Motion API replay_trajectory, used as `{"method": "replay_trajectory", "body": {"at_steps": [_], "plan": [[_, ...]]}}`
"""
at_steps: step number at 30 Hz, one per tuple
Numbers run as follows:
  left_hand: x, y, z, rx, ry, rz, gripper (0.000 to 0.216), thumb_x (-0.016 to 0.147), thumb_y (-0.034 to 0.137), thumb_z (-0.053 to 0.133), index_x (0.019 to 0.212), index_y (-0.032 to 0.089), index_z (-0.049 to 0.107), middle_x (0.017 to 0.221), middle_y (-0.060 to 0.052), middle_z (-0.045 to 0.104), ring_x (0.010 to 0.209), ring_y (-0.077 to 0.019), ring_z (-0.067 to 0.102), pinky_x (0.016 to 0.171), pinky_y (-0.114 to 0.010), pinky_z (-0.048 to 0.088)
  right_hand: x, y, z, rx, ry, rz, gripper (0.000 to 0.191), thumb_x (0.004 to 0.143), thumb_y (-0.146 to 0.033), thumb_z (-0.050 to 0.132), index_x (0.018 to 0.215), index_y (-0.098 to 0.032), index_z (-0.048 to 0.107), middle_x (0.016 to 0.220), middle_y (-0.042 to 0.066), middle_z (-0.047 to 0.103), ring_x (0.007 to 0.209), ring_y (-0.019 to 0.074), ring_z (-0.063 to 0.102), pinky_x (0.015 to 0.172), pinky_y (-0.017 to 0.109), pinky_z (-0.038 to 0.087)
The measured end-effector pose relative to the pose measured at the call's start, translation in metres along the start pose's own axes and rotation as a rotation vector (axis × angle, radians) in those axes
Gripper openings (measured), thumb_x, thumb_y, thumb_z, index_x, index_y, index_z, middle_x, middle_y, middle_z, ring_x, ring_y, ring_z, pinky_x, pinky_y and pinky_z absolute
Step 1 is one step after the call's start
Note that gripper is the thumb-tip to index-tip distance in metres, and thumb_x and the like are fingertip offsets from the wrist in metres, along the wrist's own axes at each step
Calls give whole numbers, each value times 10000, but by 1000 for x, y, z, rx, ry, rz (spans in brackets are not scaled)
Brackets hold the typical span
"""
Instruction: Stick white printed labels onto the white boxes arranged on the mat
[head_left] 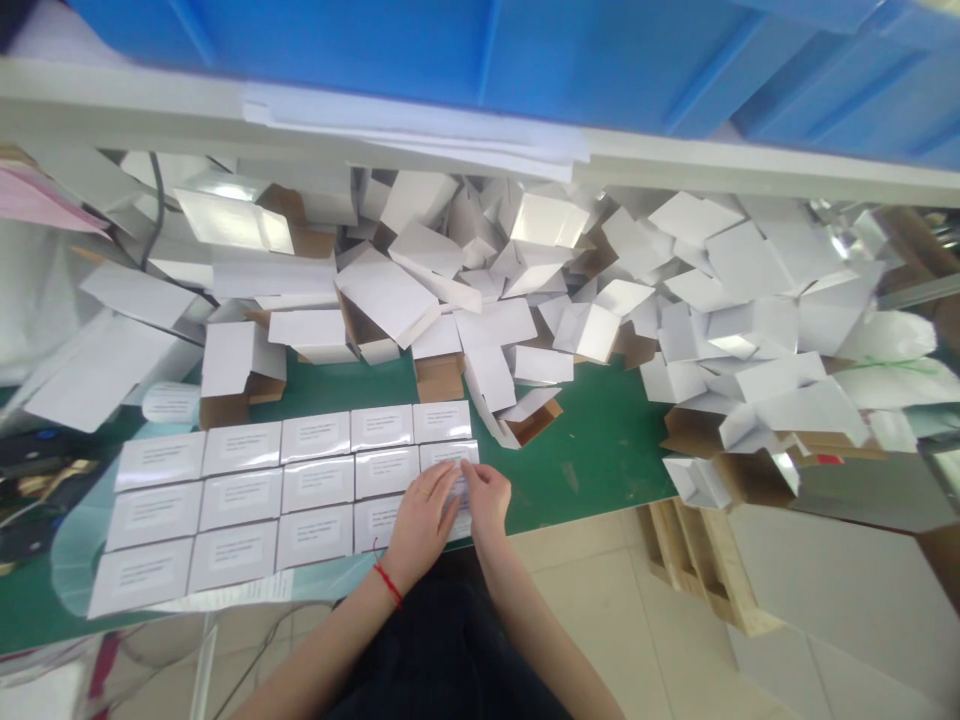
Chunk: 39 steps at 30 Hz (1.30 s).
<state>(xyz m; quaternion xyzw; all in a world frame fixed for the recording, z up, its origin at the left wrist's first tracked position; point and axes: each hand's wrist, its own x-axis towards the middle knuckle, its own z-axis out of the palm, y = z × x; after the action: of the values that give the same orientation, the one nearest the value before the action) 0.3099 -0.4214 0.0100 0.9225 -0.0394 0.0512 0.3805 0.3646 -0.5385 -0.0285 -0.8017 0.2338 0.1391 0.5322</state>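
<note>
White boxes with printed labels lie in three close rows on the green tabletop (592, 440). My left hand (421, 520), with a red string at the wrist, rests over the boxes at the right end, its fingers stretched out and the thumb apart. Beside it, my right hand (487, 497) has its fingers curled and the tips together at the labelled box (442, 455) in the middle row. Whatever lies between those fingertips is hidden. Both hands partly cover the lower right box (461, 525). A roll of labels (171, 403) stands behind the left end of the rows.
Loose white cartons (495, 325), many with open flaps, are heaped along the back and right. Overhead runs a shelf (675, 165) with blue bins (420, 50). Pale backing strip (300, 585) lies under the front row. A wooden pallet (697, 570) sits at the lower right.
</note>
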Motion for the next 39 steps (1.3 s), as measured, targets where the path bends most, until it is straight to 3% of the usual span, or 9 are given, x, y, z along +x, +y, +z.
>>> {"method": "replay_trajectory", "body": {"at_steps": [5,13,28,34,39], "plan": [[2,-3,8,78,-116,71,474,983,192,458,1446,111,394,1470,-149,487,1416,-247,385,1158,-460,417,-3,-4,1,-45,7,-28,328,769,-447,570,717,-164,726,715,71,726,664,208,619,656,293,470],[3,-12,15,80,-186,60,530,953,181,473,1468,97,377,1517,-158,435,1452,-258,342,1185,-492,380,-8,-14,-2,-95,20,-57,328,770,-444,534,648,-178,683,657,54,694,617,196,579,644,302,437],[19,-12,22,144,-172,127,489,936,158,479,1412,50,445,1473,-186,484,1418,-270,395,1172,-467,403,-7,-16,-3,-127,6,-23,332,759,-435,497,643,-179,672,634,45,680,611,194,563,616,299,413],[8,-18,16,232,-110,93,488,967,231,489,1417,52,434,1465,-190,493,1388,-277,439,1152,-475,423,-4,-20,-5,-103,-9,-20,365,747,-501,570,635,-171,677,666,70,703,645,210,582,669,319,434],[-2,-27,5,314,-57,42,472,1002,300,452,1410,62,445,1440,-178,525,1354,-274,479,1132,-481,437,-3,-10,-8,-12,-134,29,373,706,-509,652,730,-143,716,738,88,730,686,229,620,653,320,467]]}}
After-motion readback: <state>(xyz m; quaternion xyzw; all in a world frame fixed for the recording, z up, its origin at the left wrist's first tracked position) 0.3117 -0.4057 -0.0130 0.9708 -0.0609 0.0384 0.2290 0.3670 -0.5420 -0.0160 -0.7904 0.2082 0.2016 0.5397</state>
